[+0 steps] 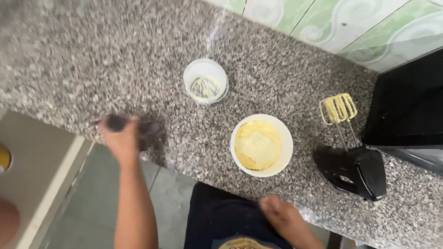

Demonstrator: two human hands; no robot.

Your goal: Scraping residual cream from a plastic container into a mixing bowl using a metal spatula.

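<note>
Left hand (121, 136) is clamped on a small dark blurred object (116, 122) at the speckled granite counter (92, 55) edge; keep that grip firm and low. Right hand (281, 213) hangs near the body (fingers unclear, cannot tell), well apart from the white round bowl of yellow batter (261, 145).

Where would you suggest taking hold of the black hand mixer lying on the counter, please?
Grip the black hand mixer around its body, coming from above and from the counter's front edge. It lies on the granite counter with its two beaters pointing away towards the wall, coated in yellow batter, so that end is messy. The white bowl sits close on its left, so that side is tighter.
</note>
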